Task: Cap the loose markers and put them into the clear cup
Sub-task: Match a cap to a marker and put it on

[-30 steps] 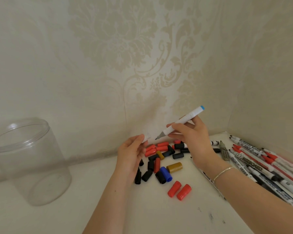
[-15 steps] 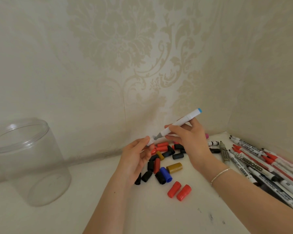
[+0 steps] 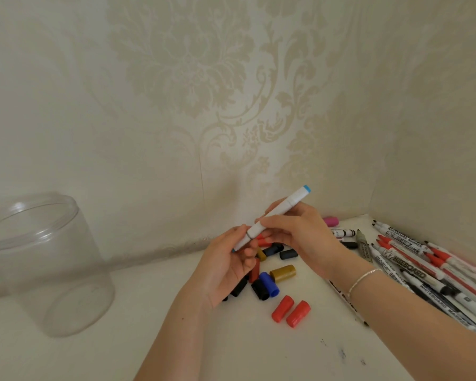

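- Our right hand (image 3: 300, 237) pinches the white marker (image 3: 275, 215) by its barrel, and our left hand (image 3: 226, 266) grips its lower end, where the white cap (image 3: 243, 241) goes on.
- To do it well, we should keep cap and barrel in one line and press until it seems seated.
- The clear cup (image 3: 47, 265) stands near the desk's left edge, well apart.
- On the uncapped markers (image 3: 412, 268) at the right edge we can read "WHITEBOARD MARKER".
- Loose caps (image 3: 282, 273) lie near the back edge.
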### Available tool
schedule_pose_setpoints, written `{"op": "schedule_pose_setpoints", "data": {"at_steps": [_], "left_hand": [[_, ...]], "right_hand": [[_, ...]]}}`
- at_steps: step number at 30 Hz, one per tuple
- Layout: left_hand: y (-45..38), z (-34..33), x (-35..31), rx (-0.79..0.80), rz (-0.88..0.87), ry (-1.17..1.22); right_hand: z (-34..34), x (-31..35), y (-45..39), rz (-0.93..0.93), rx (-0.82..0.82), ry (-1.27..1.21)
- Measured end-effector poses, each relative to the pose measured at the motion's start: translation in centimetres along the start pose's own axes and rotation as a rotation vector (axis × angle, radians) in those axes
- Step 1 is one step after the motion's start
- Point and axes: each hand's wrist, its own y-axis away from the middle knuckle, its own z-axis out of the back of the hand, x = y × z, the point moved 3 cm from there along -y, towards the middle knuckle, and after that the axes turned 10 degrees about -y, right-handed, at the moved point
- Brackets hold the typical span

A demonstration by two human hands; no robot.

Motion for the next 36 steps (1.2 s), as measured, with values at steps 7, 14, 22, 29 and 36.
{"op": "schedule_pose_setpoints", "data": {"at_steps": [7,14,22,29,36], "left_hand": [[0.1,-0.2,0.2,-0.040,-0.015,-0.046],[-0.1,-0.1,0.1,-0.061,-0.029,0.100],[0.1,0.1,-0.2,-0.056,-0.050,0.075],[-0.2,0.1,0.1,-0.040,-0.053,0.055],[-0.5,-0.6,0.4,-0.026,-0.041,0.042]], "right_hand": [[0.0,0.5,0.1,-0.049,0.052,0.050],[-1.2,1.6,-0.4,-0.021,0.063,0.154],[-1.9,1.6,0.0,-0.010,0.081,0.174],[-1.5,0.9,0.0,-0.028,0.073,0.119],[-0.6,1.3,-0.3,-0.065,0.130,0.133]]}}
